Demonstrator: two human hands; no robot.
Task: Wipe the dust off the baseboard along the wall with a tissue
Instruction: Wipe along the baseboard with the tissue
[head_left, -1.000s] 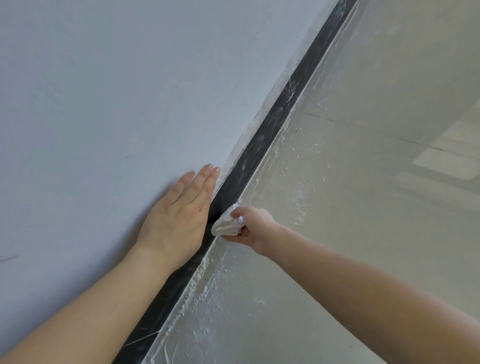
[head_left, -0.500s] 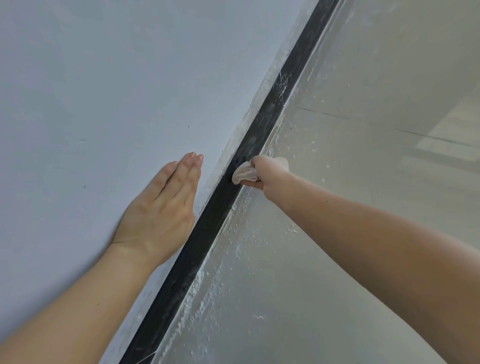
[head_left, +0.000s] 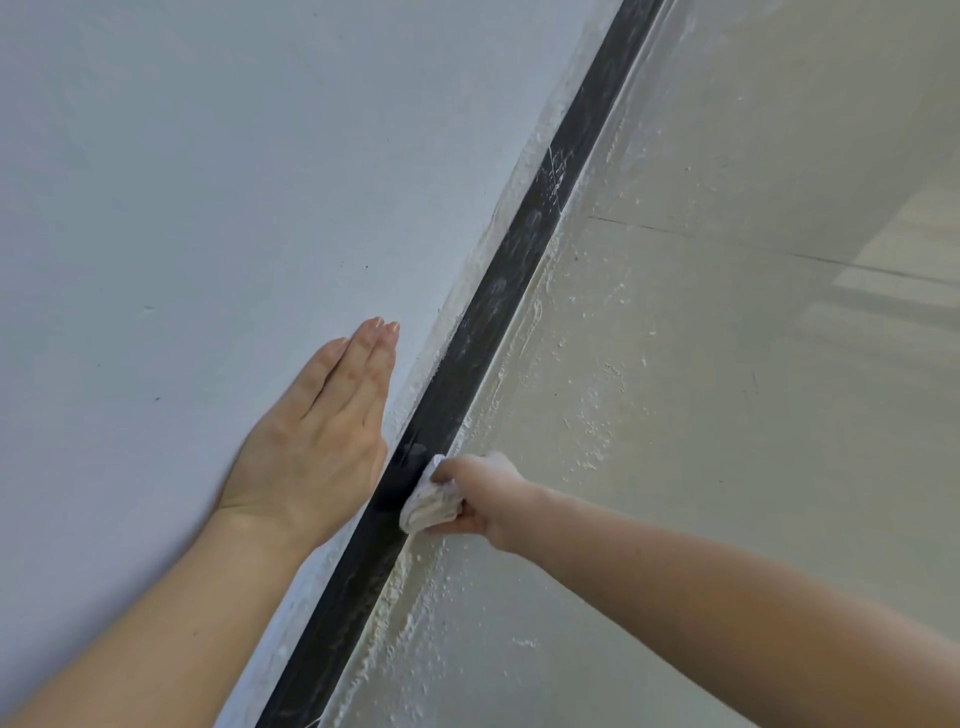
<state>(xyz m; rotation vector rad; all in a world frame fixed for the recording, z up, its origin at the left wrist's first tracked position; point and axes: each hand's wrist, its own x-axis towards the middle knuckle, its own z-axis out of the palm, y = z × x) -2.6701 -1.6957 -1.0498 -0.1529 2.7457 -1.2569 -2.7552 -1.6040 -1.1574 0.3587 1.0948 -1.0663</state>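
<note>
The right hand (head_left: 483, 499) grips a wadded tissue (head_left: 431, 501), fingers curled round it, and presses it to the face of the dark baseboard (head_left: 498, 296), which runs up across the view between wall and floor. The left hand (head_left: 317, 441) lies flat on the pale wall (head_left: 208, 182) just beside the baseboard, fingers straight and together, holding nothing.

The likeliest trouble is smearing rather than lifting. The tissue looks greyed on its folds (a loaded wad tends to push dust along), and pale swirls show on the baseboard further up. A thin tissue may also shred on the rough, crusted seam where the baseboard meets the floor, leaving lint behind. Pressing only the face would probably miss the whitish line along the top edge. The braced palm could mark the wall if it carries dust.

The floor (head_left: 675, 415) is pale and glossy, flecked with white spatter near the baseboard. A thin joint line crosses it, and there is a bright patch of reflected light at the far right. The wall is plain, with a few small specks.
</note>
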